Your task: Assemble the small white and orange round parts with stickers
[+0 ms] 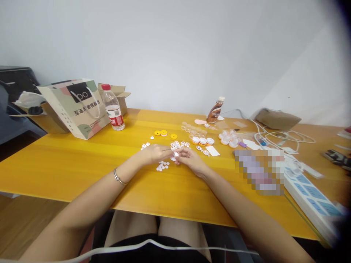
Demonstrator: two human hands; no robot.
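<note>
Both hands meet over the middle of the table around a small round white piece (174, 156). My right hand (190, 159) pinches its right side between thumb and fingers. From the left, my left hand (159, 153) has its fingers closed at the piece's upper edge. Just below the left hand lies a group of small white discs (162, 166). Behind the fingers sits a pile of white cut-out pieces (183, 144). Yellow round pieces (163, 133) lie farther back, and white-topped round cases (202, 141) stand to the right. My fingers partly hide the held piece.
A water bottle (113, 109) and a paper bag (79, 109) stand at the back left. A brown drink bottle (215, 110) is near the wall. On the right are white cables (267, 136), a power strip (309, 197) and clear round containers (228, 138).
</note>
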